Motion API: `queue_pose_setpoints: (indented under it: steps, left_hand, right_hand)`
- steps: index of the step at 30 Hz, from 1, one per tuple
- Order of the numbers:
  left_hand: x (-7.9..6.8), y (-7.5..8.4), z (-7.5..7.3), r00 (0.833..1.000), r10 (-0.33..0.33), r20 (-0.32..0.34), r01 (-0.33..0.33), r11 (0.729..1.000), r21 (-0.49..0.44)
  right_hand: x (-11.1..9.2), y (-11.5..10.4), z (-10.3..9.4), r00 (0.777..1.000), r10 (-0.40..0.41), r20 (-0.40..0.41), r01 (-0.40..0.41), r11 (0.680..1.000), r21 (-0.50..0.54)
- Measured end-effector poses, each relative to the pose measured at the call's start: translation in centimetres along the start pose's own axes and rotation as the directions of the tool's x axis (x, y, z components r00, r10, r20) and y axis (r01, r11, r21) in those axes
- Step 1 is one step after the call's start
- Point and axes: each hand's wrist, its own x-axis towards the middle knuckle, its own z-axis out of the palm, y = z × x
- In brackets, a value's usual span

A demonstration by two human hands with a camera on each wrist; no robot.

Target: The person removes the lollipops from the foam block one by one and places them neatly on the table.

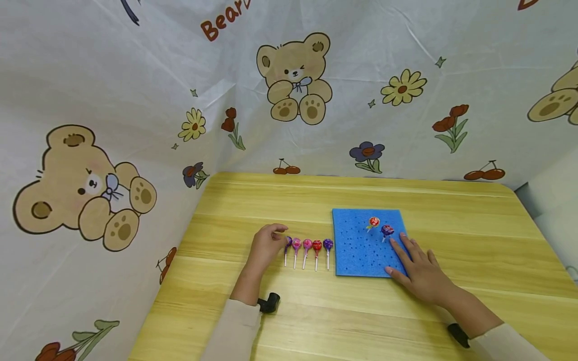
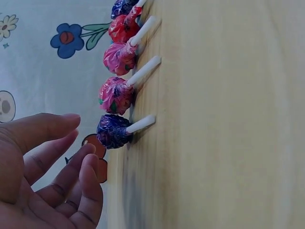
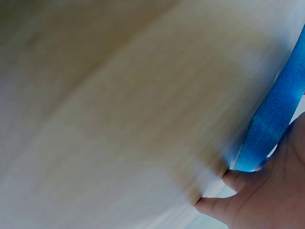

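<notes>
Several wrapped lollipops lie in a row on the table, sticks toward me. My left hand [image 1: 266,245] is at the row's left end, beside a dark purple lollipop [image 2: 114,131]; in the left wrist view a gap shows between its loosely bent fingers and the wrapper. Pink lollipops [image 2: 116,94], a red lollipop [image 1: 317,245] and another purple lollipop [image 1: 328,244] follow to the right. A blue foam board [image 1: 352,250] dotted with small holes lies right of them. My right hand [image 1: 422,273] rests spread on its right edge, near two upright lollipops, one red-orange [image 1: 374,222], one purple-red [image 1: 387,230].
The wooden table [image 1: 487,240] reaches back to a white cloth [image 1: 361,45] printed with bears and flowers, which also hangs along the left side. Black wrist-camera pieces [image 1: 269,303] show at both wrists.
</notes>
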Motion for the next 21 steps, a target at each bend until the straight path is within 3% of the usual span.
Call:
queue_pose_setpoints:
  steps: [10, 21]
  left_hand:
    - [0.3, 0.8, 0.1, 0.999, 0.040, -0.008, -0.041, 0.997, -0.061]
    - [0.8, 2.2, 1.4, 0.995, 0.096, -0.032, -0.098, 0.992, -0.073]
  right_hand:
    - [-0.1, -0.3, -0.2, 1.000, 0.012, 0.006, -0.012, 1.000, 0.011]
    - [-0.1, -0.3, -0.1, 1.000, 0.013, 0.005, -0.013, 1.000, 0.006]
